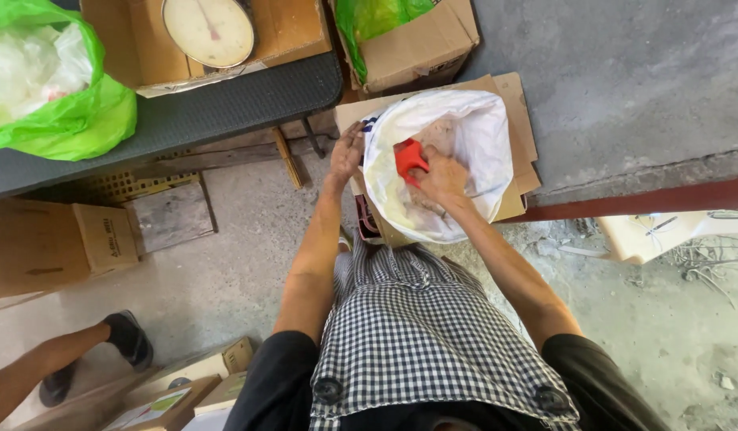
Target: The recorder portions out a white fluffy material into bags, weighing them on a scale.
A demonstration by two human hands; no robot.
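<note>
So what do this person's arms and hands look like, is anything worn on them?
Both arms are bare from shoulder to fingertip. The left hand and right hand carry no gloves, and no rings or watch show. A black sleeveless top and a black-and-white checked apron cover the body.

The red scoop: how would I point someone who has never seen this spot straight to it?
Find the big white sack standing open on flattened cardboard in front of the person. Inside its mouth, the right hand grips the red scoop. It is the only red, hard-edged thing among the pale contents.

Flattened cardboard (519, 120) on the concrete floor (225, 271) bears the white sack (472, 132).
</note>
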